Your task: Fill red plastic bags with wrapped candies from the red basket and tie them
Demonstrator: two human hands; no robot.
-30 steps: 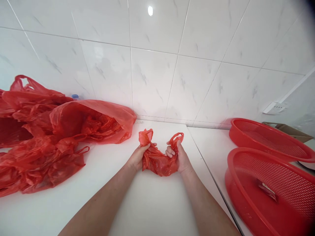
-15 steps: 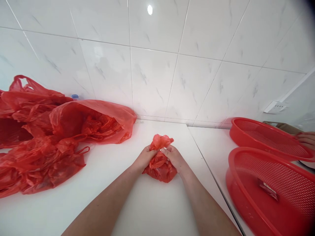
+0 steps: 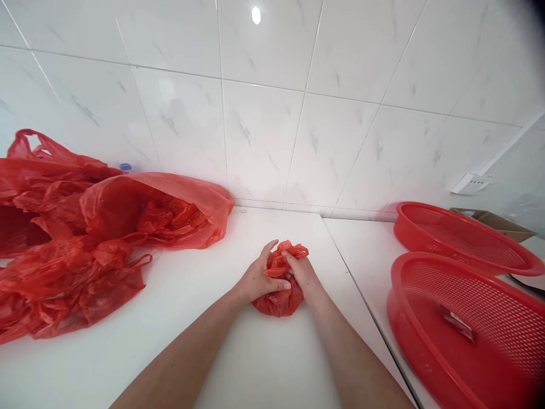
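Observation:
A small red plastic bag (image 3: 279, 304), bunched at its neck, rests on the white table in front of me. My right hand (image 3: 300, 274) grips the gathered neck from the right, thumb pressed on the crumpled top. From the left, my left hand (image 3: 257, 279) cups the bag, its thumb lying across the front and its index finger pointing up beside the neck. The other fingers of both hands are mostly hidden behind the plastic. What the bag contains cannot be made out.
Left of my hands lies a heap of red plastic bags (image 3: 63, 284), with one large open bag (image 3: 187, 182) against the tiled wall. Two red mesh baskets (image 3: 398, 307) stand at right, the nearer holding a small packet (image 3: 458, 325). A cardboard box (image 3: 506, 224) sits behind them.
My left hand has loosened and spread its thumb and index finger around the bag. The bag's top has folded over to the right. Another person's hand at the far right has left view.

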